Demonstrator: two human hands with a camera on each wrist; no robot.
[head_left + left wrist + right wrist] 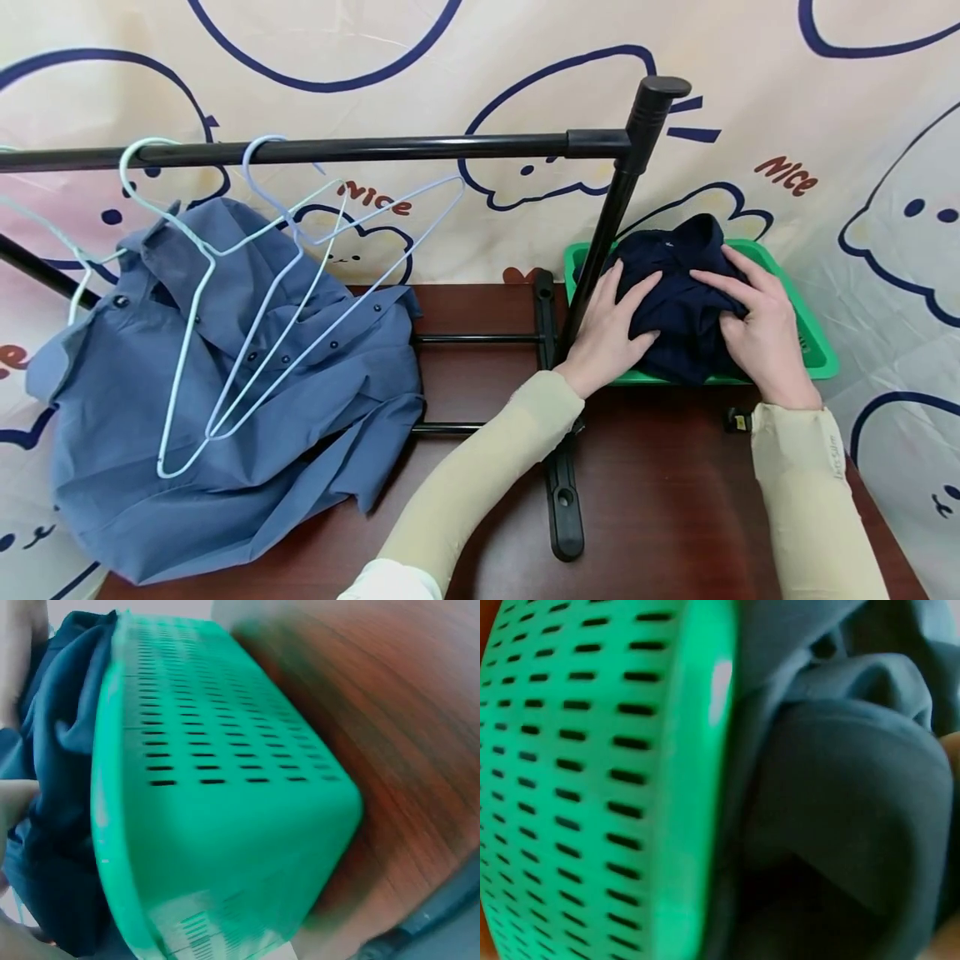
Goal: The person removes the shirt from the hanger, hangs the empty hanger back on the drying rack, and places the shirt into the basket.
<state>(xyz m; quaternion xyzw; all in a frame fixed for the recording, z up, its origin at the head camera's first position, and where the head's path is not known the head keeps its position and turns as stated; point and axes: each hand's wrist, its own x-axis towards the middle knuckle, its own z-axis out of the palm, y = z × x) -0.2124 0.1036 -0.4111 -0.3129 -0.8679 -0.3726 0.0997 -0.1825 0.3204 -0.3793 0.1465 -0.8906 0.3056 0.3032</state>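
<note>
Garment (678,308), navy, head view: bunched in a green basket (817,358) at the far right corner of the surface (660,483); collar toward the basket's far edge, no clear long axis. Left hand (609,323) on its left side, right hand (767,333) on its right; both touch the cloth, neither nearer. Fingers of each hand spread apart, mostly straight, thumbs pointing inward; no clamping seen. Left wrist view: cloth rises above the basket's rim; fingers at frame left lie against it, closure cannot be told here. Right wrist view: blurred folds just beside the rim, only slivers of fingers at right, spacing not readable. Judgement: key relation is cloth lying directly between the two hands.
</note>
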